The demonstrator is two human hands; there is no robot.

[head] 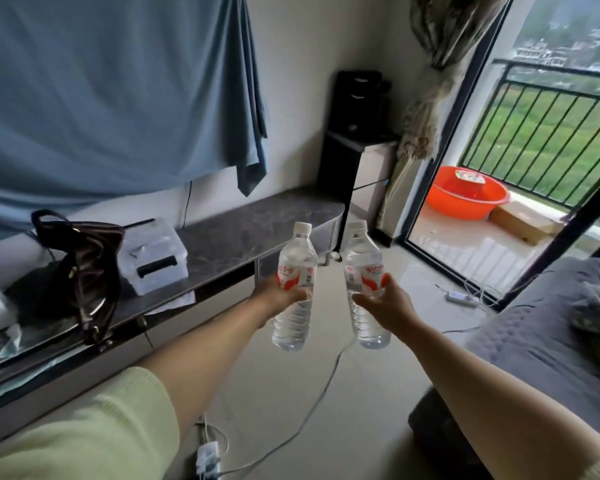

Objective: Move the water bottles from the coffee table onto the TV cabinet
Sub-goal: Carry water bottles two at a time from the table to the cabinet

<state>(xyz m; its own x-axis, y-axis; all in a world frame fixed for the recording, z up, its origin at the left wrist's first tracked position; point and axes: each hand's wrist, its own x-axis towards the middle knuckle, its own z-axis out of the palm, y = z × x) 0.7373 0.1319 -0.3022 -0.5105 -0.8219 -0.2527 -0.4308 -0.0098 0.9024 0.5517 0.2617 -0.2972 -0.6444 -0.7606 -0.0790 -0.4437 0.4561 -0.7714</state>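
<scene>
I hold two clear water bottles with white caps and red-and-white labels out in front of me, upright and side by side above the floor. My left hand (279,296) grips the left bottle (296,278) around its middle. My right hand (383,301) grips the right bottle (365,271) the same way. The TV cabinet (257,223), long and low with a dark marbled top, runs along the wall to the left of the bottles. Its right end lies just beyond the left bottle. The coffee table is out of view.
On the cabinet stand a dark brown handbag (84,268) and a clear plastic box (156,258). A blue cloth (111,91) hangs above. Cables and a power strip (207,457) lie on the floor. A grey sofa (551,334) is at right, an orange basin (465,199) on the balcony.
</scene>
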